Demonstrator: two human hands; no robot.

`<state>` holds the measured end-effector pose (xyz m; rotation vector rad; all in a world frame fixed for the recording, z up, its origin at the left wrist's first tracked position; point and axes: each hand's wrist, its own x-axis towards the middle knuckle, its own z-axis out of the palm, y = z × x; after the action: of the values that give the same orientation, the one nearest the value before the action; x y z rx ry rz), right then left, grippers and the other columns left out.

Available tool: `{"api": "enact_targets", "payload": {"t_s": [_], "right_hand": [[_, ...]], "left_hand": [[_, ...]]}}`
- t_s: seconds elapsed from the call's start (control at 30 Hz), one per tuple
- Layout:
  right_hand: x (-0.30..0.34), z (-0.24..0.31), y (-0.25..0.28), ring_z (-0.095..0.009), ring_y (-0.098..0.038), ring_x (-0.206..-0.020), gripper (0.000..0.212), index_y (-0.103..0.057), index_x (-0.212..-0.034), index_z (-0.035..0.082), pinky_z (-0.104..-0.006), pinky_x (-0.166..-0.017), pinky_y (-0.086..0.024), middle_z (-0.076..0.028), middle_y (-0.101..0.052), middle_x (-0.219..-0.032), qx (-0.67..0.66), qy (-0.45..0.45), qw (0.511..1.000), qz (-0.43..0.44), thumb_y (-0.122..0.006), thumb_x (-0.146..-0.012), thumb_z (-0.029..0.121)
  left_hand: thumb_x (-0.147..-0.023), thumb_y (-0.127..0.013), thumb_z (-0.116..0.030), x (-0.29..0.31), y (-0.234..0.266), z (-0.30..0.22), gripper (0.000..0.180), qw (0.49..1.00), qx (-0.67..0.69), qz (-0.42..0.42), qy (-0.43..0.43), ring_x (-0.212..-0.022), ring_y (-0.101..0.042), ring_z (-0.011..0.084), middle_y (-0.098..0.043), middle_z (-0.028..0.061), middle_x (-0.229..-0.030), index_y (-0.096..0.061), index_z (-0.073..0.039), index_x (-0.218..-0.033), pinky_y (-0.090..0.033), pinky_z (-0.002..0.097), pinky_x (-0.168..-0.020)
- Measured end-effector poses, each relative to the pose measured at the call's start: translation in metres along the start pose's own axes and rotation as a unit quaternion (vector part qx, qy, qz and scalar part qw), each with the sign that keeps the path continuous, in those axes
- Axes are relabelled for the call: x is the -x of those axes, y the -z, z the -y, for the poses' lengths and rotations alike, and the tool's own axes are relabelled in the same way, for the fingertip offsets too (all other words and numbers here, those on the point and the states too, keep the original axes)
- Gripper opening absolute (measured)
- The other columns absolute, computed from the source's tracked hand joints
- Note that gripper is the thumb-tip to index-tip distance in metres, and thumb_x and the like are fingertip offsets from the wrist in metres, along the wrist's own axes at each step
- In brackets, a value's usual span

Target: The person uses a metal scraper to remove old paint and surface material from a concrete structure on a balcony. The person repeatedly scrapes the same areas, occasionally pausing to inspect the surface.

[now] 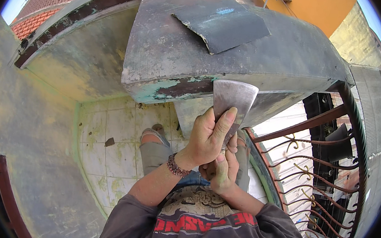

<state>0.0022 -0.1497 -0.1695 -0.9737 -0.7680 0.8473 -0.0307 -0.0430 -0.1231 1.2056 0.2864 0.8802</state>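
Observation:
Upright before my chest is a paint scraper (234,95) with a broad, flared metal blade. My left hand (209,136), a beaded bracelet at its wrist, is closed around the lower blade, its thumb pressed flat along the face. Below it, my right hand (226,169) is closed at the handle end; the handle itself is mostly hidden by my fingers. The blade's top edge overlaps the front edge of a grey concrete ledge (173,58); whether it touches cannot be made out. Turquoise and dark brown paint (175,88) flakes along that edge, left of the blade.
A dark, torn-edged sheet (228,29), like sandpaper, lies on the ledge. To the right curves a metal railing (317,166) with twisted bars. Stained white tiles (114,157) lie underfoot, with a small brown flake (109,142). A patchy wall (45,120) stands at left.

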Motion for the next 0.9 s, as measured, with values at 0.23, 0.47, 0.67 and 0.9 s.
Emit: {"api": "enact_targets", "payload": {"t_s": [0.23, 0.47, 0.67, 0.9], "right_hand": [[0.009, -0.011, 0.005, -0.009, -0.05, -0.051, 0.034, -0.053, -0.099, -0.005, -0.0238, -0.046, -0.041, -0.004, -0.055, -0.066, 0.009, -0.007, 1.0, -0.014, -0.038, -0.102, 0.025], [-0.002, -0.018, 0.006, -0.01, -0.049, -0.05, 0.033, -0.053, -0.1, -0.006, -0.0244, -0.046, -0.041, -0.003, -0.054, -0.063, 0.032, 0.046, 0.998, -0.014, -0.038, -0.102, 0.024], [-0.015, 0.004, 0.002, -0.01, -0.049, -0.051, 0.036, -0.054, -0.099, -0.006, -0.0243, -0.048, -0.042, -0.003, -0.053, -0.062, 0.014, 0.016, 1.0, 0.012, -0.036, -0.102, 0.025], [-0.009, 0.004, 0.002, -0.009, -0.05, -0.051, 0.036, -0.054, -0.099, -0.006, -0.0234, -0.048, -0.041, -0.003, -0.054, -0.063, 0.022, 0.03, 0.999, 0.008, -0.036, -0.102, 0.024]], "left_hand": [[-0.102, -0.051, -0.021, 0.007, 0.001, 0.007, 0.023, 0.999, -0.032, -0.011, 0.008, -0.048, -0.058, 0.0093, -0.06, 0.0034, -0.066, -0.054, 0.001, -0.097, -0.046, 0.0251, -0.042], [-0.102, -0.052, -0.02, 0.002, 0.002, 0.006, 0.023, 0.999, -0.035, 0.005, -0.011, -0.048, -0.058, 0.0094, -0.06, 0.0039, -0.064, -0.054, 0.002, -0.097, -0.046, 0.0248, -0.042], [-0.102, -0.051, -0.021, -0.014, -0.001, -0.011, 0.024, 0.999, -0.012, 0.018, -0.042, -0.05, -0.059, 0.0091, -0.061, 0.0042, -0.064, -0.054, 0.002, -0.097, -0.046, 0.0237, -0.044], [-0.102, -0.052, -0.021, -0.013, -0.005, -0.015, 0.024, 1.0, 0.007, 0.018, -0.021, -0.05, -0.059, 0.0086, -0.062, 0.0039, -0.066, -0.055, 0.003, -0.098, -0.045, 0.024, -0.043]]}}
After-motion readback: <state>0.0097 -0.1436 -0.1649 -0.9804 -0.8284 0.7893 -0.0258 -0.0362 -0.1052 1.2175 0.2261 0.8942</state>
